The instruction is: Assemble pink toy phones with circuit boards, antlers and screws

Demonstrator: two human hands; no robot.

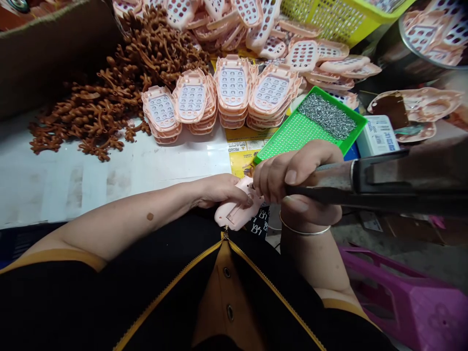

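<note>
My left hand (222, 189) is closed round a pale pink plastic toy phone casing (234, 212), held close to my body at the table's front edge. Its thumb presses on the upturned face, which has small holes and a slot. In my right hand (303, 170) is a dark power screwdriver (380, 180), lying almost level, fingers wrapped round its front part. The tip points at the casing's upper end; my fingers hide whether it touches. Just beyond the right hand, a green tray (283, 141) holds a heap of small silver screws (327, 116).
Stacked pink half-shells with keypads (234, 83) stand behind my hands. Brown plastic parts (106, 92) are piled at the left beside a cardboard box (54, 53). More shells lie by a yellow basket (329, 22). A purple stool (413, 297) stands at lower right.
</note>
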